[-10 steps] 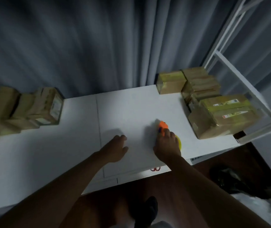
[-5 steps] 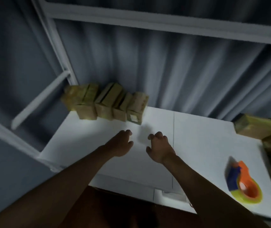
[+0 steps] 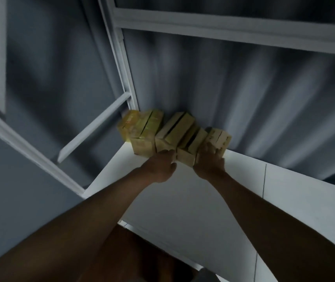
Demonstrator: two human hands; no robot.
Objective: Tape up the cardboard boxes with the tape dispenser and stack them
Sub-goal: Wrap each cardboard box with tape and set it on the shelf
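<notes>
Several tan cardboard boxes (image 3: 174, 131) stand in a row at the table's far left corner, against the curtain. My right hand (image 3: 209, 161) lies on the front of the rightmost box (image 3: 220, 138), fingers spread up its face. My left hand (image 3: 160, 167) reaches to the boxes just left of it, and its fingertips touch the front of a middle box (image 3: 185, 157). Neither hand plainly grips anything. The tape dispenser is out of view.
The white table (image 3: 203, 210) runs from the boxes toward me and off to the right. A white metal rack frame (image 3: 120, 58) rises at the table's left corner, with a slanted bar (image 3: 93, 129) beside the boxes. Grey curtain hangs behind.
My view has swung left and the tape dispenser has dropped out of sight. Both hands have moved forward from mid-table to the row of boxes and now touch them.
</notes>
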